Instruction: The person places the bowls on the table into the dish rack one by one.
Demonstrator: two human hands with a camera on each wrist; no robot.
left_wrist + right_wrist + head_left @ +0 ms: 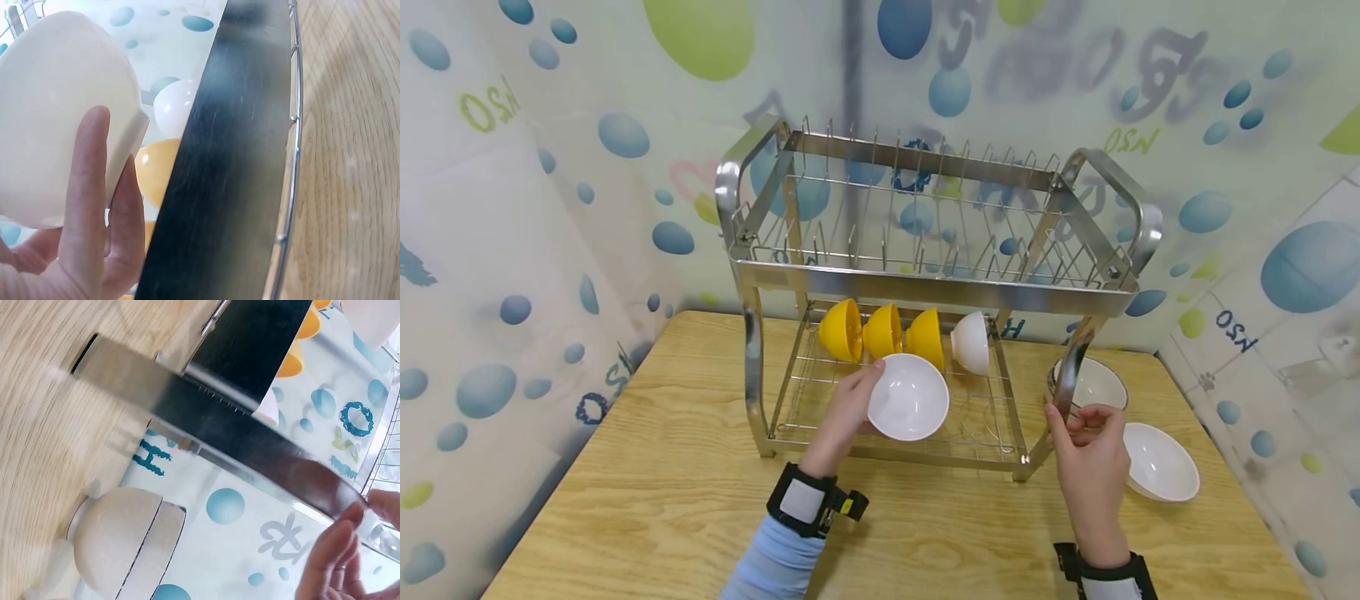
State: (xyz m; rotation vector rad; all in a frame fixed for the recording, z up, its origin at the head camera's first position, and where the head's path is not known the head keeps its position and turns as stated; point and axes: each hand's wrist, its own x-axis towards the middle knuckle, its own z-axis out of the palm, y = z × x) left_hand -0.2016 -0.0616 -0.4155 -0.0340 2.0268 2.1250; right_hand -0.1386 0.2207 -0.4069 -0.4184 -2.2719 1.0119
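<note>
My left hand (848, 410) grips a white bowl (910, 398) by its left side, in front of the lower tier of a metal dish rack (936, 287). The bowl's mouth faces the head camera; in the left wrist view, fingers lie along its outer wall and by its foot. Three yellow bowls (880, 332) and a white bowl (972, 343) stand on edge in a row on that lower tier. At the rack's front right leg (1070, 375), my right hand (1092, 450) pinches the metal between thumb and fingers, as the right wrist view shows.
Right of the rack, a bowl with a dark rim line (1101, 385) and a plain white bowl (1161, 462) sit on the wooden table (925, 533). The rack's upper tier (917, 217) has upright wire dividers. A patterned sheet (550, 250) hangs around the table.
</note>
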